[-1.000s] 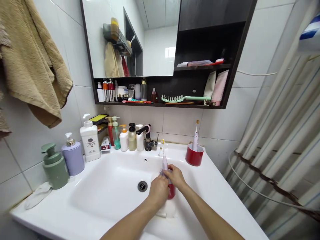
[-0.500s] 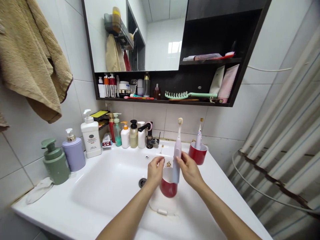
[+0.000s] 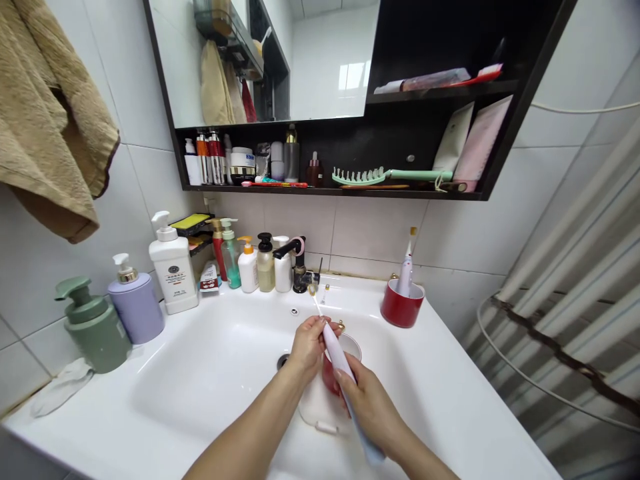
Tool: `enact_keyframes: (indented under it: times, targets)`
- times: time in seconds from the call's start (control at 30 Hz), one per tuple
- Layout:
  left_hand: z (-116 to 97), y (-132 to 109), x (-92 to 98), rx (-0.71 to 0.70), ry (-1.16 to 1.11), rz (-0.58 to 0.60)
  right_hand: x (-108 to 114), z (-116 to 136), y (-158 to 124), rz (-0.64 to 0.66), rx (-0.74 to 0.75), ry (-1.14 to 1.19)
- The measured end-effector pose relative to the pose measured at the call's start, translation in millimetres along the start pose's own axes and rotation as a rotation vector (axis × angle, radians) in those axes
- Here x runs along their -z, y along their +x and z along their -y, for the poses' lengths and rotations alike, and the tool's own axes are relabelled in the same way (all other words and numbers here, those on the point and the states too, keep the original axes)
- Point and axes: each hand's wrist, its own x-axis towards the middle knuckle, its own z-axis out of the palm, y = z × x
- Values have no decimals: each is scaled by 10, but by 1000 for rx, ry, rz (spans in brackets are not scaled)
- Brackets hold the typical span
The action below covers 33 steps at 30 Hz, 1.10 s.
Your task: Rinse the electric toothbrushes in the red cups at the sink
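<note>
Where the sink (image 3: 210,380) dips nearest the viewer, right hand (image 3: 369,408): fingers clamped round the lower handle of an electric toothbrush (image 3: 334,348), which is tilted with its bristle end pointing up and away toward the tap (image 3: 298,263). Left hand (image 3: 309,341): fingers closed on the rim of a red cup (image 3: 327,381), held over the basin; the toothbrush handle crosses the cup's mouth. Farther back on the worktop (image 3: 450,393), right: second red cup (image 3: 401,308), upright, second toothbrush (image 3: 406,270) standing in it. Left edge: green pump bottle (image 3: 94,330), lilac pump bottle (image 3: 136,308), white pump bottle (image 3: 173,272). Above: dark shelf (image 3: 350,193) bearing a green comb (image 3: 367,176).
</note>
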Motion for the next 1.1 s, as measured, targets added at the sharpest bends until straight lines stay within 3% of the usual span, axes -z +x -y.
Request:
enact_keyframes:
  times: [0.1, 0.27, 0.33, 0.5, 0.6, 0.8, 0.97, 1.1]
  targets:
    - [8, 1, -9, -21, 19, -43, -14, -8, 1, -65, 45, -114]
    - [44, 17, 29, -8, 15, -62, -54, 60, -50, 118, -134, 248]
    - [52, 26, 40, -3, -11, -55, -57, 63, -62, 147, -141, 303]
    - [55, 35, 34, -20, -38, 4, -53, 10, -36, 5, -13, 24]
    - [62, 40, 24, -52, -51, -22, -69, 22, -19, -55, 51, -108]
    - [70, 33, 6, -55, -74, -100, -128, 110, -47, 78, -135, 184]
    - [60, 24, -12, -66, -82, -114, -135, 64, -28, -33, 7, -49]
    - [67, 36, -7, -68, -78, -137, -129, 34, -13, 1, -14, -40]
